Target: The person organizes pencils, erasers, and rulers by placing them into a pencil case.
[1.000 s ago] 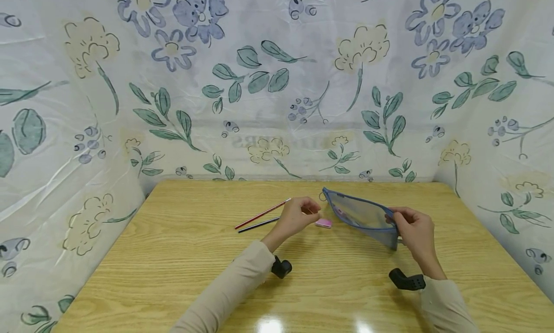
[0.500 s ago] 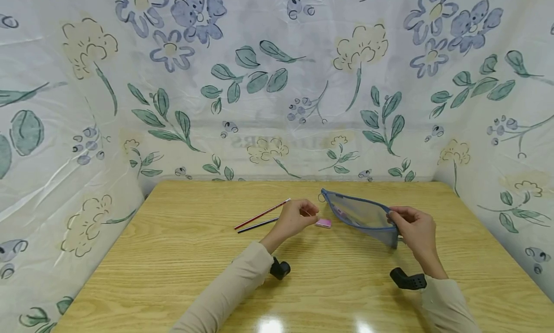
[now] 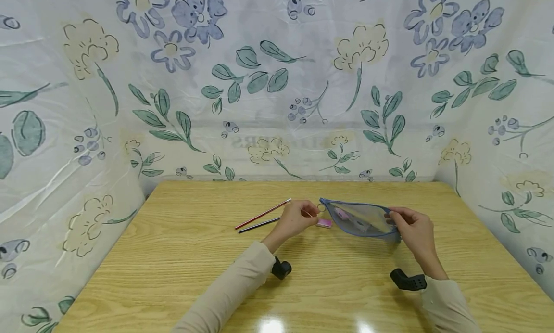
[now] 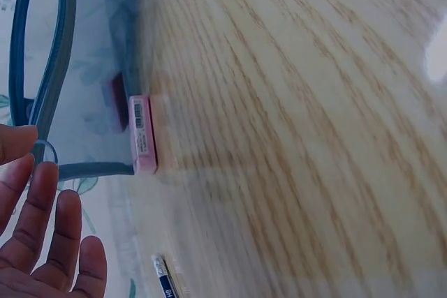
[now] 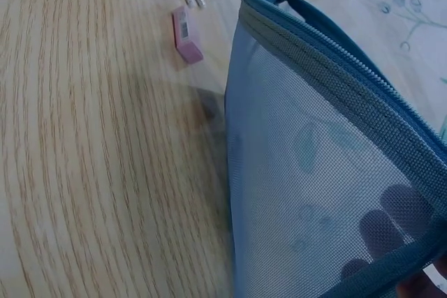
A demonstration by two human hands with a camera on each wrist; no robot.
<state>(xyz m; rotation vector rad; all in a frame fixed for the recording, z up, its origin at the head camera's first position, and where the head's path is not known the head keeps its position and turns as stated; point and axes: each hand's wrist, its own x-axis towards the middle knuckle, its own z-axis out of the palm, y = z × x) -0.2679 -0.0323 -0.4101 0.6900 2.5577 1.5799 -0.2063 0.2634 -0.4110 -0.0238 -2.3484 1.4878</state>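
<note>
My right hand [image 3: 413, 227] grips the right end of the rim of a blue-edged mesh zip pouch [image 3: 359, 217], whose mouth gapes. A pink object [image 3: 342, 213] and a pale object [image 3: 362, 225] show inside. My left hand [image 3: 296, 218] hovers near the pouch's left corner with fingers loosely bent. A thin ring [image 4: 46, 150] at that corner overlaps its thumb and fingertips in the left wrist view. Just under those fingers lies a pink-sleeved eraser [image 3: 323, 223] on the table. In the right wrist view, right fingers [image 5: 394, 218] show through the mesh [image 5: 300, 137].
A red pencil [image 3: 261, 214] and a dark pencil [image 3: 258, 225] lie left of the eraser on the wooden table [image 3: 182, 256], the dark one partly behind the left hand. Floral cloth [image 3: 268, 92] rises behind and at both sides. Black wrist mounts [image 3: 407, 280] hang near both cuffs.
The pouch's left corner and ring have dropped nearer the left fingertips. Its mouth has turned toward the head camera, showing the contents more. Both hands have stayed almost in place.
</note>
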